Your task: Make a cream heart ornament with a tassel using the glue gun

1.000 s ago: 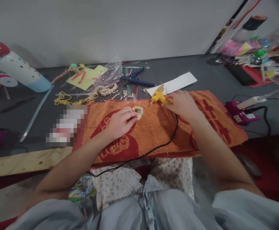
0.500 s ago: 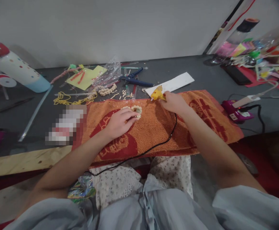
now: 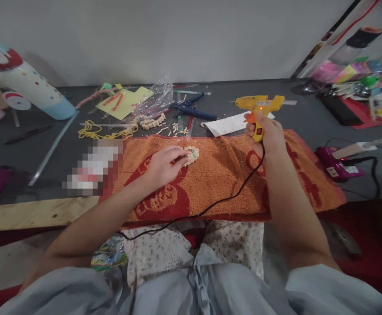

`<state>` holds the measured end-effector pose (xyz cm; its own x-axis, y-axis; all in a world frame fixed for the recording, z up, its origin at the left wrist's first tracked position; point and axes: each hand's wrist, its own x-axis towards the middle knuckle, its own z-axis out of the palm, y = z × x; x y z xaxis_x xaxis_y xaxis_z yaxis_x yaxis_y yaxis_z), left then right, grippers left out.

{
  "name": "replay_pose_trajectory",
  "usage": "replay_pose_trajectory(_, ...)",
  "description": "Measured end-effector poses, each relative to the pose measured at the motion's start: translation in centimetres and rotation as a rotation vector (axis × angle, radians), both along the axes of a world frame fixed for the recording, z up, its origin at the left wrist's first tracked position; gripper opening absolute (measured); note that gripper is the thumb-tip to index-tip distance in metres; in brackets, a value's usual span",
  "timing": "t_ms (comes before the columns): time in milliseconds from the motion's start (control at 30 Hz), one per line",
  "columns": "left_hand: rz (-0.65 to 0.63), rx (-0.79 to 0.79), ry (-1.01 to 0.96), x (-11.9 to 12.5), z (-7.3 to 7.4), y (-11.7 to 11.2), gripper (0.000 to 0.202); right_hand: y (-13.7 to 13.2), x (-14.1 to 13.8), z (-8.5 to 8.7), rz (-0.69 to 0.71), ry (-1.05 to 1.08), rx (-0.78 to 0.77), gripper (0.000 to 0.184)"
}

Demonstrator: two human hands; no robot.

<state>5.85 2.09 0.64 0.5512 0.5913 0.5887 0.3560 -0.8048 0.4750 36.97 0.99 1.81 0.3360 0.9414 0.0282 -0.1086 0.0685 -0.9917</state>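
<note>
In my right hand [image 3: 269,131] is a yellow hot glue gun [image 3: 259,107], raised above the table behind the towel. Its nozzle points left, an orange light glows on its side, and a clear glue stick [image 3: 289,103] pokes out of the back. My left hand [image 3: 166,165] rests on the orange towel [image 3: 217,183], thumb and fingers closed on the near left side of a small pale ring-shaped piece [image 3: 194,154] built of little beige bits. The fingertips partly cover the ring. A black cord [image 3: 225,203] runs from the gun across the towel.
Behind the towel lie blue pliers [image 3: 194,111], small wooden bits [image 3: 174,129], a white strip [image 3: 226,124] and yellow string [image 3: 94,130]. A spotted bottle [image 3: 38,89] leans at left. A purple power socket [image 3: 335,164] with plugs sits at right.
My right hand has lifted the glue gun up and to the right, away from the white strip, turning it side-on. My left hand stays at the ring. The view has shifted slightly.
</note>
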Motion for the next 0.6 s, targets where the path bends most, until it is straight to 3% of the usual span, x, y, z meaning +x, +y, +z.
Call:
replay_pose_trajectory(167, 0.087, -0.066, -0.037, -0.2, 0.2, 0.5, 0.014, -2.5, -2.6, 1.3, 0.295, -0.096, 0.020, 0.030)
replay_pose_trajectory(400, 0.148, -0.160, 0.034, -0.5, 0.7, 0.6, 0.014, -4.0, -4.3, 1.4, 0.602, -0.083, -0.033, 0.036)
replay_pose_trajectory(600, 0.140, -0.186, 0.044, -0.4, 1.0, 0.5, 0.014, -4.7, -4.8, 1.9, 0.621, -0.120, -0.115, 0.038)
